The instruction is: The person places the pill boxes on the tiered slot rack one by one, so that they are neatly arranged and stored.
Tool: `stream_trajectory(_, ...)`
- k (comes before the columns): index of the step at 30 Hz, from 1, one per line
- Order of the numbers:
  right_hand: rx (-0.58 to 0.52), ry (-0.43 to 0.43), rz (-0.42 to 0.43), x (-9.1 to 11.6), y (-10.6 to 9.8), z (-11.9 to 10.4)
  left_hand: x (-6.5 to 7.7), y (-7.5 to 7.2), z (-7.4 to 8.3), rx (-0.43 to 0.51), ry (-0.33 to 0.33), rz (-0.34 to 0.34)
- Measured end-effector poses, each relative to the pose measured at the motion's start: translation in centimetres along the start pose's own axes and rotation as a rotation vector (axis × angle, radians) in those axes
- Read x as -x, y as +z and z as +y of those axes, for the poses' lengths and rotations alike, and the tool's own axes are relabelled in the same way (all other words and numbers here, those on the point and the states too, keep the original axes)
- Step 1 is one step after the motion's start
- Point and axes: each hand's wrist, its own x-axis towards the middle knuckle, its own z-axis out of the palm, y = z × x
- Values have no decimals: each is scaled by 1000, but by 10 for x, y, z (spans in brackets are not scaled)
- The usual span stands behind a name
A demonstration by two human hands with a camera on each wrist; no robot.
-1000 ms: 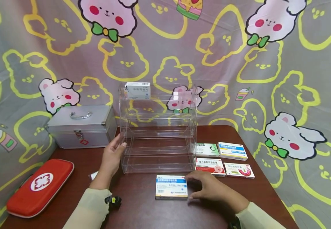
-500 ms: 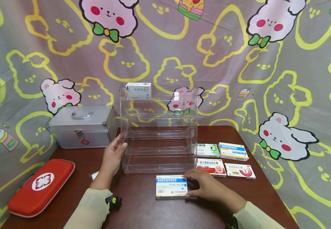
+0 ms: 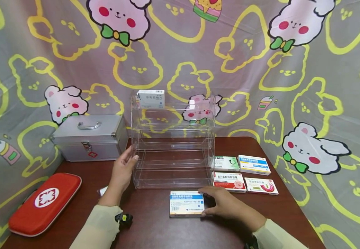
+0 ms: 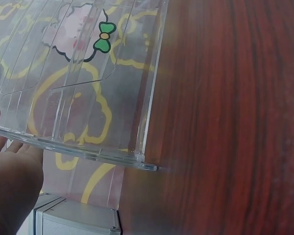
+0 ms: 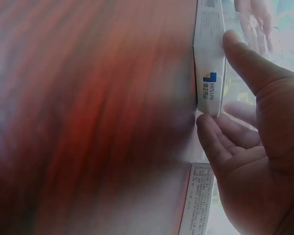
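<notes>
A clear acrylic tiered rack (image 3: 173, 164) stands in the middle of the table. My left hand (image 3: 123, 169) holds its left side panel, thumb on one side and fingers on the other, as the left wrist view shows. On the table before the rack lies a white and blue medicine box (image 3: 187, 204). My right hand (image 3: 225, 205) pinches this box at its right end, thumb at the near corner and fingers at the far corner. Another white medicine box (image 3: 151, 99) sits upright at the left of the rack's top tier.
Right of the rack lie several medicine boxes, among them a red and white one (image 3: 230, 182) and a blue and white one (image 3: 254, 164). A silver case (image 3: 88, 138) and a red first-aid pouch (image 3: 46, 204) are at the left. Patterned cloth hangs behind the table.
My right thumb and fingers have come in against the right end of the medicine box. The box lies almost where it was. My left hand keeps its hold on the rack.
</notes>
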Motion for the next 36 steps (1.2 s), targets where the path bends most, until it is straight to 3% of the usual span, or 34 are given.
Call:
stream_trajectory(10,-68,-1,65,1,2,-5,-1,0,0,-4,-21,4)
stream_trajectory(18,-338,61,83,3,-2,-10,-1,-1,-1,-8,-15,1)
stream_trajectory(21,-390,67,106,4,-4,-10,-1,-1,-1,-13,-12,0)
stream_trajectory(36,-388,56,215,1,-19,-14,0,0,0,-3,-6,0)
